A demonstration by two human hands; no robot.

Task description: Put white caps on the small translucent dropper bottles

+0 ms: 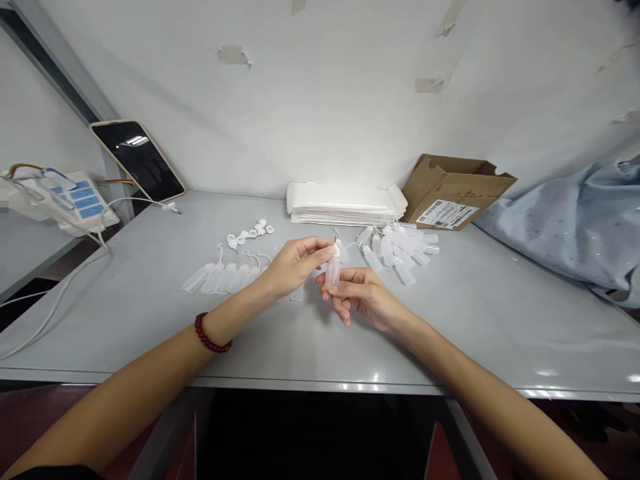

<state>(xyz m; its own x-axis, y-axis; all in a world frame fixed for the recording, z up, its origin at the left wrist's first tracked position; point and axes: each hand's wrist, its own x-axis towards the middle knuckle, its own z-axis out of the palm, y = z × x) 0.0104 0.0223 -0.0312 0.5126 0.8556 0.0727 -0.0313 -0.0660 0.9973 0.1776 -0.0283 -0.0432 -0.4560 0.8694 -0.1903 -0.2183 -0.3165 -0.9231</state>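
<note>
A small translucent plastic bottle (pixel 333 272) with a white cap stands upright between my hands, above the grey table. My left hand (pixel 295 264) pinches it at the cap. Lower down, my right hand (pixel 363 295) grips the bottle's body between thumb and fingers. Left of my left hand, several similar bottles (pixel 220 277) lie in a row, partly hidden by that hand. Behind them is a cluster of small white caps (pixel 250 233). A loose pile of more translucent bottles (pixel 400 250) lies beyond my right hand.
A stack of flat white sheets or packets (pixel 345 202) lies against the wall, beside an open cardboard box (pixel 455 190). At left, a phone (pixel 143 160) leans on the wall near a white cable (pixel 65 283). Pale blue cloth (pixel 575 220) covers the right side of the table (pixel 500 320).
</note>
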